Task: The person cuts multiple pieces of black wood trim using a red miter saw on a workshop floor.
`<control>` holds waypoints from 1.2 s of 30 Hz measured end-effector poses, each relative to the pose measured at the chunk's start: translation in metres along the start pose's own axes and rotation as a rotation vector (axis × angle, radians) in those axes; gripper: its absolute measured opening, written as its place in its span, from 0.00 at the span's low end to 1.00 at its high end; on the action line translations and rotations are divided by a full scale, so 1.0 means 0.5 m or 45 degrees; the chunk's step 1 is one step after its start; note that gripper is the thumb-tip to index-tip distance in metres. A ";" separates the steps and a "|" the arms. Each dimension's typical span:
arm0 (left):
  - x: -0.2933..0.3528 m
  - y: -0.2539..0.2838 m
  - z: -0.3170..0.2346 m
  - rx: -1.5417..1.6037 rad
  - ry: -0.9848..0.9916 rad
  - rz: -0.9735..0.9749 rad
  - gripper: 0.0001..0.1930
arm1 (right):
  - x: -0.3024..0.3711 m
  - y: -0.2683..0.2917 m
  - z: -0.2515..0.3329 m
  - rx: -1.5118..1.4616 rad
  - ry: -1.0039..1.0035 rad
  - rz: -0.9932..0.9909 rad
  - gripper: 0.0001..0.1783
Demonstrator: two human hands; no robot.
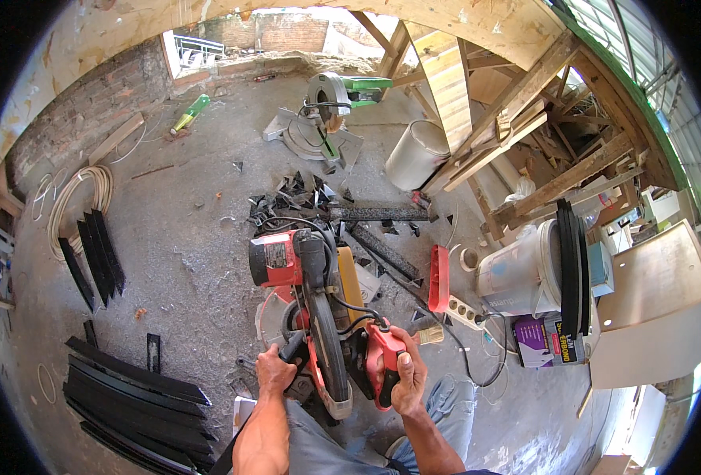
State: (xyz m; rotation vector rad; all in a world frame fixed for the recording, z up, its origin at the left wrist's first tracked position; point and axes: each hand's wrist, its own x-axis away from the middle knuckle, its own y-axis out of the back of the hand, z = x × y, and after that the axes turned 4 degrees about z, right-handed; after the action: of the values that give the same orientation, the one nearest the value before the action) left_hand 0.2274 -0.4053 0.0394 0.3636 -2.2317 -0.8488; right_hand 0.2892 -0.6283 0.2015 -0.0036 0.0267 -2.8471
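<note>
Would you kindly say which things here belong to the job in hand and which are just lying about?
Job: red saw held by the right hand; dark piece at the left hand; likely black strips.
Lying about, seemingly: green saw, pale coil, paintbrush.

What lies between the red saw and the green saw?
In the head view, a scatter of black offcuts lies between the red saw and the green saw, with a dark speckled bar beside it.
</note>
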 end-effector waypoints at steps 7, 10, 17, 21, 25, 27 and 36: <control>0.000 0.003 -0.004 0.021 0.000 0.010 0.25 | 0.000 0.005 -0.018 0.018 0.011 -0.018 0.37; 0.002 0.005 -0.007 -0.008 -0.012 0.005 0.25 | 0.000 0.005 -0.011 0.030 0.004 -0.007 0.37; 0.001 0.002 -0.004 0.001 -0.009 0.011 0.25 | 0.004 0.003 -0.007 -0.002 -0.024 -0.018 0.36; 0.000 0.001 -0.003 -0.012 -0.008 0.012 0.25 | 0.005 0.004 -0.006 0.009 -0.013 -0.011 0.36; 0.001 0.001 -0.003 0.002 -0.008 0.004 0.26 | 0.006 0.004 -0.011 -0.006 -0.005 -0.009 0.36; 0.002 0.001 -0.003 0.003 -0.022 -0.012 0.25 | 0.007 0.003 -0.012 -0.016 -0.002 -0.011 0.36; 0.000 0.001 0.000 0.021 -0.039 -0.012 0.23 | 0.009 0.005 -0.015 -0.015 -0.003 -0.003 0.38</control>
State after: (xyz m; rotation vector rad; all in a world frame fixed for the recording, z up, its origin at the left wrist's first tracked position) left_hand 0.2272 -0.4049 0.0396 0.3712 -2.2680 -0.8470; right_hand 0.2854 -0.6318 0.1939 -0.0093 0.0425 -2.8495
